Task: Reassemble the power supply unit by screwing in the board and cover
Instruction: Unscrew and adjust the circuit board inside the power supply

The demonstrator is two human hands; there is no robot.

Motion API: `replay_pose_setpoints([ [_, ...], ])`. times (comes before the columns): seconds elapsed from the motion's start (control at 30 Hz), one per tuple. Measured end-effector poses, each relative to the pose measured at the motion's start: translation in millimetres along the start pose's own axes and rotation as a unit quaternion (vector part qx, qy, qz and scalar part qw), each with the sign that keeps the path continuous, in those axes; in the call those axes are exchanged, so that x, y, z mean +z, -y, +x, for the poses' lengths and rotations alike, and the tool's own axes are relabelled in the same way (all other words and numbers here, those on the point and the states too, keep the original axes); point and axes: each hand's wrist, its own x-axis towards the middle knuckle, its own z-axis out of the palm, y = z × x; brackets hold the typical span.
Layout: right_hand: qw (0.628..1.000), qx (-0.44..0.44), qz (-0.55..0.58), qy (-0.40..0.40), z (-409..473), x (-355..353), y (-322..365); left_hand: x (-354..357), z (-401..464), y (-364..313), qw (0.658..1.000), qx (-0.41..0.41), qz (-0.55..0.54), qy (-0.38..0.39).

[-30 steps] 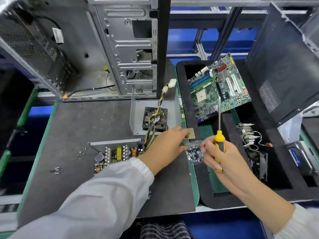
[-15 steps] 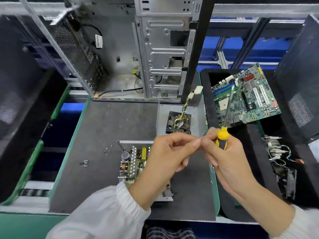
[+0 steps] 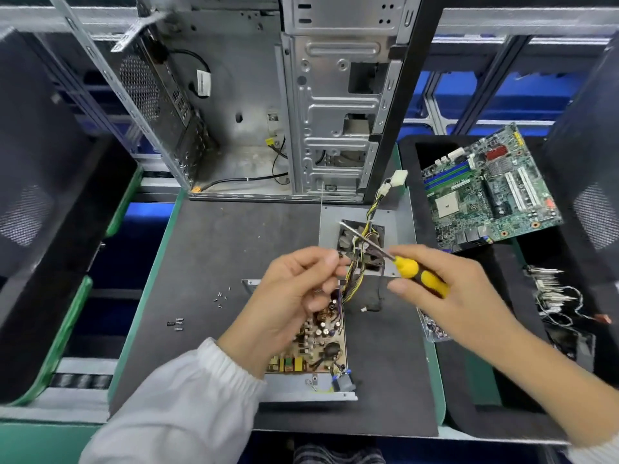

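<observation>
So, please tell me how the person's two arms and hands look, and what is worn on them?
Both hands are bare, without gloves: the left hand and the right hand. The left arm wears a long white sleeve with a gathered, ribbed cuff at the wrist. The right forearm is mostly bare; a white cuff shows only at the frame's corner.

Left hand (image 3: pixel 294 296) hides board (image 3: pixel 318 343) top; pinched item too small.

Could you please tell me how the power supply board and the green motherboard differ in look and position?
The power supply board is tan, sits in its metal base on the dark mat and is partly hidden by the left hand. The green motherboard is larger, tilted and unobstructed in the black foam tray. Both are bare circuit boards.
</observation>
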Motion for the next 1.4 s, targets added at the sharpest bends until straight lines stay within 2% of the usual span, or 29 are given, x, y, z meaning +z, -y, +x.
replay_pose_setpoints([
  [0.07,0.995,-0.024,-0.096,0.03,0.3,-17.5,-3.6,-12.6,0.0,-6.9,0.999,0.028,0.026,0.007],
  [0.13,0.987,-0.062,-0.147,0.024,2.1,-28.7,-3.3,-22.6,-0.8,-12.6,0.997,0.053,0.056,0.01],
  [0.27,0.975,-0.131,-0.178,0.019,7.9,-34.3,1.1,-32.0,-1.7,-19.5,0.991,0.081,0.106,0.025],
  [0.43,0.965,-0.17,-0.198,0.038,13.6,-30.0,8.2,-31.7,-0.6,-22.9,0.983,0.105,0.145,0.043],
  [1.4,0.949,-0.175,-0.252,0.068,14.1,-36.9,16.2,-40.3,3.3,-18.8,0.977,0.116,0.17,0.051],
])
